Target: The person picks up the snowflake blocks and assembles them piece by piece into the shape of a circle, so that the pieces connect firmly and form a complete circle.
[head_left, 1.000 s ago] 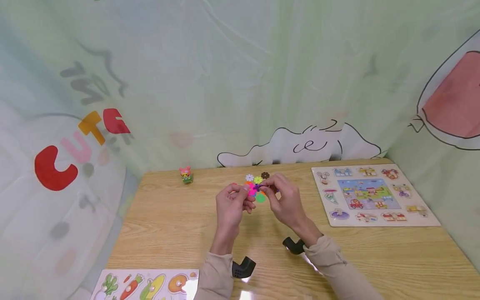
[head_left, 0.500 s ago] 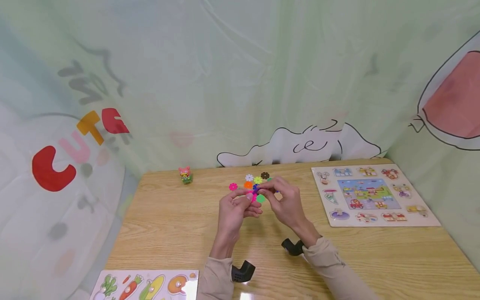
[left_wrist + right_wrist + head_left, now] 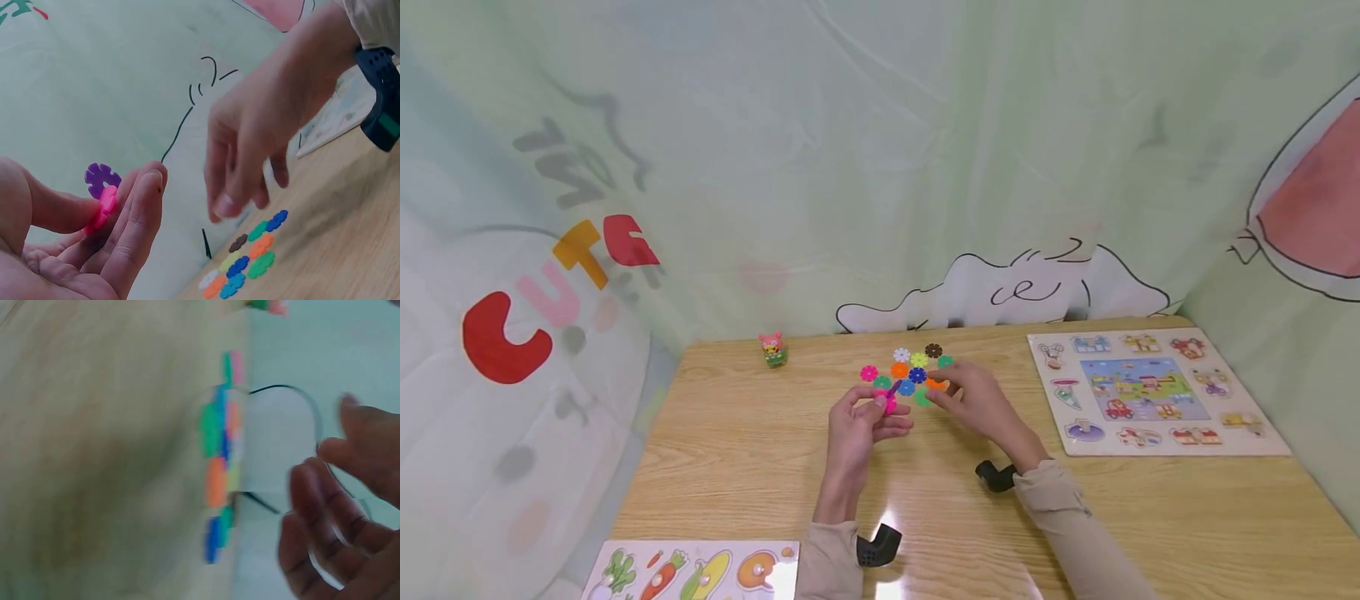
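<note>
Pale green cartoon drapes (image 3: pixel 880 167) are framing the wooden table (image 3: pixel 737 450) where we are working with bare hands. Our left hand (image 3: pixel 853 421) is holding a pink disc (image 3: pixel 105 209) above the tabletop, pinching it between thumb and fingers. A purple disc (image 3: pixel 101 178) is standing at its upper edge, seemingly slotted in, though we are not seeing how deeply. Our right hand (image 3: pixel 981 404) is hanging by the right side of the loose discs (image 3: pixel 917 375), thumb and fingers parted, gripping nothing visible.

As we are judging it, we are joining notched pieces, and good work is calling for a light, steady pinch low on the pink disc, away from its free notches. In handling any further piece, we are advising a hold by the rim, notch lined up with notch, and a straight push; twisting is risking a bent petal or a popped joint.
</note>
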### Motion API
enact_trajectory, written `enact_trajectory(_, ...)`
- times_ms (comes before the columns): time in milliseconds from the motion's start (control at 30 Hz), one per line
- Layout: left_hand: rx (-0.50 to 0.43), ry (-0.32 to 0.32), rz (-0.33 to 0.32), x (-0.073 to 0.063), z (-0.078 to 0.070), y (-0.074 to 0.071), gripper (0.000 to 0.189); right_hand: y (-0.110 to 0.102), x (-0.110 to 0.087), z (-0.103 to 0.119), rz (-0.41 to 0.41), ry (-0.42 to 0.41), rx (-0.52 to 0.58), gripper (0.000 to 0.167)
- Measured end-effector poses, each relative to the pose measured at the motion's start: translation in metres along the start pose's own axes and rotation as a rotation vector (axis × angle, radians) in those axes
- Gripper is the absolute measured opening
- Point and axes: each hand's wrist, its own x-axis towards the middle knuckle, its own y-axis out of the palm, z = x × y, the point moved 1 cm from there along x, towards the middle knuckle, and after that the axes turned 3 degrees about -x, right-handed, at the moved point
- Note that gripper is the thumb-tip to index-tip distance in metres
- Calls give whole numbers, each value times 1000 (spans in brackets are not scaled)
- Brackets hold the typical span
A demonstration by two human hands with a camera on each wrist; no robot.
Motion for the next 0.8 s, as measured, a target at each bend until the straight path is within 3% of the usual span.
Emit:
enact_trajectory(100, 2, -6, -8, -2, 4, -2, 11, 11, 1, -8, 111, 95, -58, 32)
enact_trajectory(200, -3, 0, -8, -3, 6, -2, 11, 20, 3, -11, 150, 162, -81, 33)
enact_trajectory(533, 3, 71, -9, -5, 10, -1, 8, 36, 12, -10, 144, 172, -238, 26)
enact_trajectory(667, 24, 124, -7, -5, 12, 1, 9, 37, 12, -11, 163, 202, -181, 24)
enact_trajectory(800, 75, 174, -9, -5, 14, 3, 13, 32, 8, -11, 117, 201, -8, 20)
